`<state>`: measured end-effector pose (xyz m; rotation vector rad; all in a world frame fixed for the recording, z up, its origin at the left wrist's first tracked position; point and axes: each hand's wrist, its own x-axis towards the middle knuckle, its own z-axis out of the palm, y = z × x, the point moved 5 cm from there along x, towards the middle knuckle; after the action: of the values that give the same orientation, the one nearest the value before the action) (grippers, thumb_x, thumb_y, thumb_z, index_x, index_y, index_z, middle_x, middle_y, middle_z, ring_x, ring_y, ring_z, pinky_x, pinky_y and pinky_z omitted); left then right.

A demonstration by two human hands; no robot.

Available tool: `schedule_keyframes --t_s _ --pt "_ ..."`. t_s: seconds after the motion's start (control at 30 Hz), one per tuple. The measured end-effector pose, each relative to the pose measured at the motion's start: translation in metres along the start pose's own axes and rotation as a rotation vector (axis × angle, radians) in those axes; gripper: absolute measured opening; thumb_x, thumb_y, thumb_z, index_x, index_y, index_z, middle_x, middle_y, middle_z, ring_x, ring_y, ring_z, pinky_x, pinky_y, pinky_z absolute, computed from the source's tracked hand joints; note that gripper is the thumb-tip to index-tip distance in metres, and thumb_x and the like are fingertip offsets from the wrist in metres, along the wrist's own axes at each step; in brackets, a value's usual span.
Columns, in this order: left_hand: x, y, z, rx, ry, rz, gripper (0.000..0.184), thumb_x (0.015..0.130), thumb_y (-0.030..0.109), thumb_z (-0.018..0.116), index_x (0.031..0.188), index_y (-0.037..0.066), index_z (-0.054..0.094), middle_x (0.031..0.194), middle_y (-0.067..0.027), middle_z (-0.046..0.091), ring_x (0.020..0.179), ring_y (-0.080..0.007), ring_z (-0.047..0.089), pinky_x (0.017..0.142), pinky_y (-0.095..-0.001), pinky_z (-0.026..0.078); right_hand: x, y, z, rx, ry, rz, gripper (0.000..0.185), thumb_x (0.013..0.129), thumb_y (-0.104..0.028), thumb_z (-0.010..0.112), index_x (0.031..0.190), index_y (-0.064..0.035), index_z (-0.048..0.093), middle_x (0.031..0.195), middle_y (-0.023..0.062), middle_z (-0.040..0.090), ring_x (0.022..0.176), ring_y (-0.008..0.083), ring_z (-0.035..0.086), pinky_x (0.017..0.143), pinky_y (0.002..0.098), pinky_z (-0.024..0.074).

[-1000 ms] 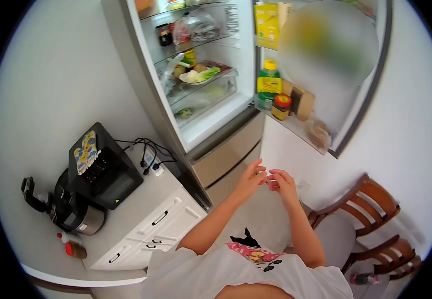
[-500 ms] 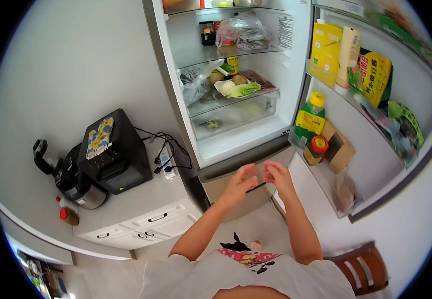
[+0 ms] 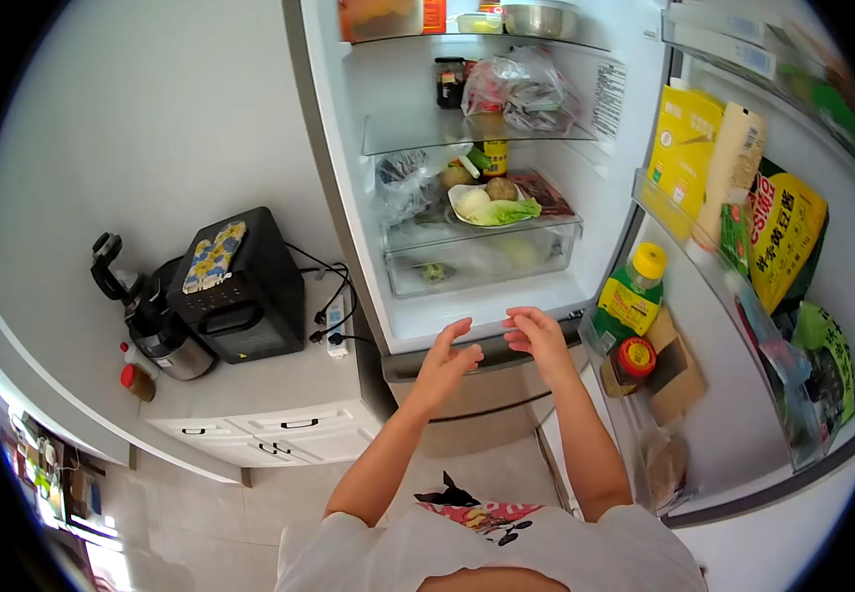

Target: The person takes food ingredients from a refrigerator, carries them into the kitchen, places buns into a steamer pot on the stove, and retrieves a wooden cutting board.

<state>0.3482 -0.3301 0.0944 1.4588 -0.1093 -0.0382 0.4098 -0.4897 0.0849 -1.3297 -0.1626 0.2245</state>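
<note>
My left hand (image 3: 446, 363) is raised before the fridge's lower front edge, its fingers apart and nothing in it. Beside it on the right, my right hand (image 3: 539, 338) is also empty with spread fingers; the two do not touch. The open fridge (image 3: 447, 324) stands beyond them. On its lower glass shelf a white plate (image 3: 459, 192) bears leafy greens (image 3: 504, 211) and round vegetables, with a plastic bag (image 3: 408, 187) to the left. A clear drawer (image 3: 487, 268) is below. Higher up are a dark jar (image 3: 449, 83) and a tied plastic bag (image 3: 536, 91).
The open fridge door (image 3: 704, 395) at right holds a green bottle (image 3: 631, 296), a red-lidded jar (image 3: 630, 365), a carton (image 3: 684, 148) and a yellow packet (image 3: 785, 237). On the left, a white cabinet (image 3: 250, 395) bears a black appliance (image 3: 250, 286), a power strip (image 3: 337, 326) and cords.
The view has turned toward the fridge, whose interior and door now appear larger and nearer. My hands have moved apart from each other, and their fingers have spread.
</note>
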Motion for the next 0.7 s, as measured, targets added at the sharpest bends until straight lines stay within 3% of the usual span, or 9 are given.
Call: schedule_keyframes --t_s 0.37,0.43,0.63,0.7 --pt "0.028 0.016 -0.029 0.057 0.005 0.073 0.048 0.085 0.015 0.050 0.127 0.002 0.032 0.130 -0.0119 0.033 0.096 -0.0180 0.053 0.083 -0.0299 0.044 0.030 -0.013 0.024 -0.071 -0.024 -0.033 0.025 0.086 -0.022 0.048 0.103 -0.0053 0.055 0.093 0.0061 0.059 0.077 0.0123 0.057 0.067 0.0239 0.0454" --pt "0.031 0.017 -0.034 -0.005 0.040 0.076 0.055 0.080 0.018 0.056 0.127 0.001 0.032 0.122 -0.0116 0.041 0.087 -0.0142 0.052 0.077 -0.0276 0.044 0.035 -0.014 0.026 -0.079 -0.024 -0.034 0.025 0.086 -0.022 0.048 0.103 -0.0051 0.055 0.093 0.0060 0.059 0.077 0.0125 0.057 0.067 0.0241 0.0454" --pt "0.036 0.011 -0.049 -0.024 0.048 0.070 0.053 0.080 0.017 0.057 0.126 0.001 0.035 0.105 -0.0112 0.050 0.081 -0.0132 0.054 0.074 -0.0264 0.045 0.050 -0.012 0.037 -0.100 -0.033 -0.029 0.025 0.085 -0.022 0.049 0.102 -0.0053 0.055 0.093 0.0056 0.059 0.078 0.0131 0.057 0.067 0.0248 0.0451" --pt "0.037 0.013 -0.055 0.009 0.046 0.046 0.051 0.081 0.015 0.055 0.126 0.002 0.034 0.109 -0.0115 0.048 0.086 -0.0149 0.054 0.077 -0.0278 0.045 0.054 -0.010 0.041 -0.100 -0.027 -0.024 0.025 0.085 -0.023 0.049 0.102 -0.0057 0.055 0.093 0.0052 0.059 0.077 0.0132 0.057 0.067 0.0248 0.0448"
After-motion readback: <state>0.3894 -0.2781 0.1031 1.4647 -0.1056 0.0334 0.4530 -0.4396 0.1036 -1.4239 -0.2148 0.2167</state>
